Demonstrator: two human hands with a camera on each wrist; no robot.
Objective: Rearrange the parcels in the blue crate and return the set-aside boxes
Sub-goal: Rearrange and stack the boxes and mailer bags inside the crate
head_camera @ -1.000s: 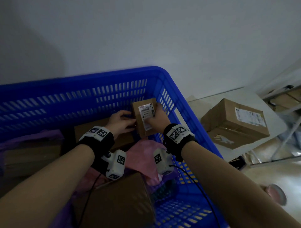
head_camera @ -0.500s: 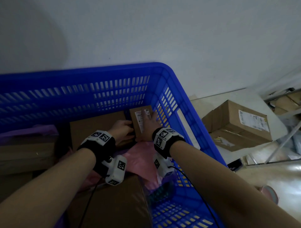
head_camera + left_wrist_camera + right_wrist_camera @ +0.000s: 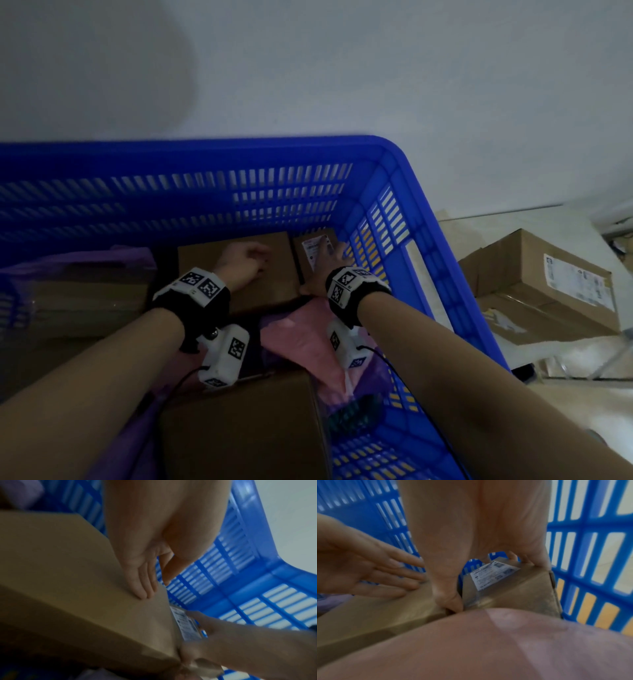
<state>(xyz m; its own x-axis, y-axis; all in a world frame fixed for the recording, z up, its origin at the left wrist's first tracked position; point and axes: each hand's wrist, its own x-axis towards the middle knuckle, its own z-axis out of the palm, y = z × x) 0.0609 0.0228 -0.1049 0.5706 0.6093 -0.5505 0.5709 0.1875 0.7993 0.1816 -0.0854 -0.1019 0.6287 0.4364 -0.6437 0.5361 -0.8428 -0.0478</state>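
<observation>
— What's closest to you in there?

— A big brown box (image 3: 239, 425) right under my forearms, then a pink mailer bag (image 3: 301, 339). Past those, my left hand (image 3: 245, 262) lies with fingers straight and flat on the wide carton (image 3: 274, 274), bracing it. My right hand (image 3: 325, 270) holds the small labelled box (image 3: 317, 251), thumb down in the gap against the carton, fingers over its far edge.

— And where is that box?

— In the far right corner of the blue crate (image 3: 387, 161) — between the carton and the slatted side wall. I judge it nearly seated.

— How do you finish it well?

— Keep the carton pinned, press the box straight down, then slide my thumb out without dragging it up.

— Which way does it lie?

— Label (image 3: 493, 573) up, long axis running from me towards the far wall.

— Anything beyond?

— Set-aside boxes (image 3: 548, 291) wait outside the crate on the right.
</observation>
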